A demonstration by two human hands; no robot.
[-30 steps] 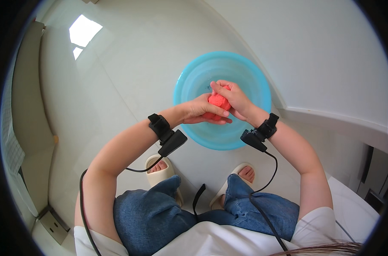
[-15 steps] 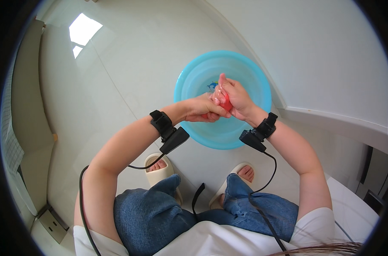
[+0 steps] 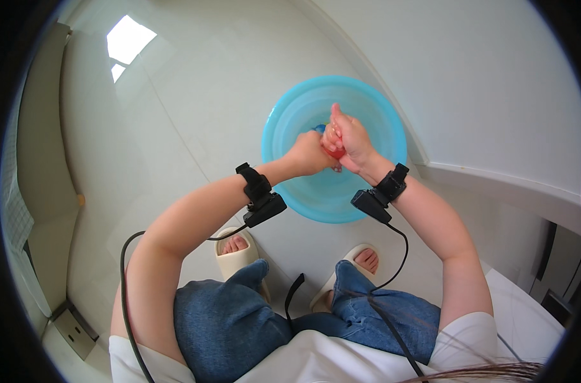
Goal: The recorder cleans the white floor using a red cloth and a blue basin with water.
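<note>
Over a light-blue round basin point(image 3: 270, 118) that stands on the floor, my two hands are closed together. My left hand point(image 3: 306, 155) is wrapped, back upward, around one side of a bunched red cloth point(image 3: 334, 152). From the other side my right hand point(image 3: 354, 142) grips the same cloth, thumb pointing away from me. Just a small piece of red shows between the hands; the rest is hidden by fingers. On the bottom of the basin is a blue printed figure point(image 3: 318, 128), partly covered by my hands.
A white panel point(image 3: 469, 83) rises close to the basin's right side. My feet in cream slippers point(image 3: 237, 258) are just nearer than the basin. Black wrist devices point(image 3: 263, 199) trail cables along both arms. A grey cabinet point(image 3: 47, 159) lines the left; pale tiles point(image 3: 175, 121) cover the floor.
My left hand has rolled over so its back now faces up, hiding the red that showed below it. My right hand has shifted slightly and still grips the cloth.
</note>
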